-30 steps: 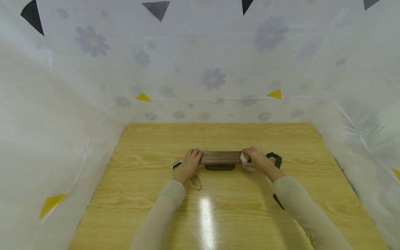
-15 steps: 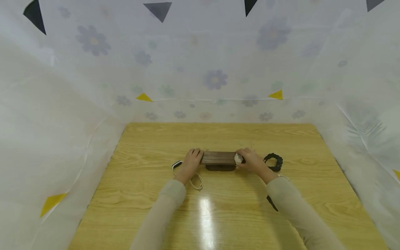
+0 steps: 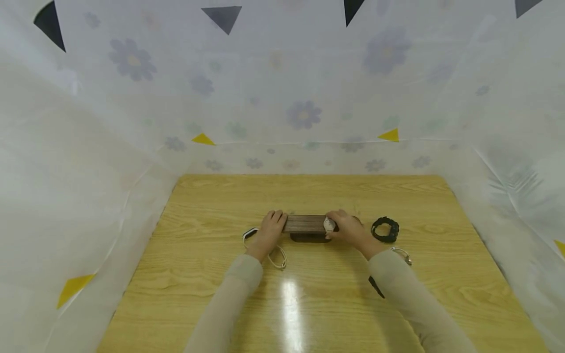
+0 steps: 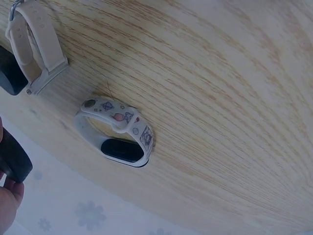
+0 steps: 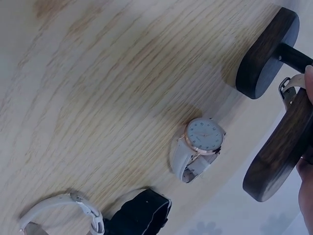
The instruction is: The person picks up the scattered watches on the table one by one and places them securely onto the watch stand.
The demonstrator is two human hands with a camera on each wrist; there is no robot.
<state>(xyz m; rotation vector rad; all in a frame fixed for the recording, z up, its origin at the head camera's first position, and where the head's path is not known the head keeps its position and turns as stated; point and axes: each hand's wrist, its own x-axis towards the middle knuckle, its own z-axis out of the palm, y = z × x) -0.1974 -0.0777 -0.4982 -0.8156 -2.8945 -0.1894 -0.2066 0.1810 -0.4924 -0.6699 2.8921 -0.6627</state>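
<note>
The right hand (image 3: 350,230) keeps its fingers curled around a pale-faced watch (image 3: 329,224), pinching it from above and below; the left hand (image 3: 268,233) grips the left end of the dark wooden bar (image 3: 304,224), apparently steadying it. Change over the last second: the watch has shifted leftward along the bar, from the right part toward the centre of the frame, while the left hand has stayed put. Status, as judged: the strap loops around the bar, its buckle showing below it in the right wrist view, so this watch is mounted but not released. Beneath the bar is the stand's base (image 3: 309,238) on the tabletop (image 3: 176,294). Outlying items: a printed fitness band (image 4: 117,117) at centre-left and a pale strap (image 4: 45,34) at upper left of the left wrist view; a rose-rimmed watch (image 5: 204,134) at centre-right and a black watch (image 5: 139,213) at bottom centre of the right wrist view.
</note>
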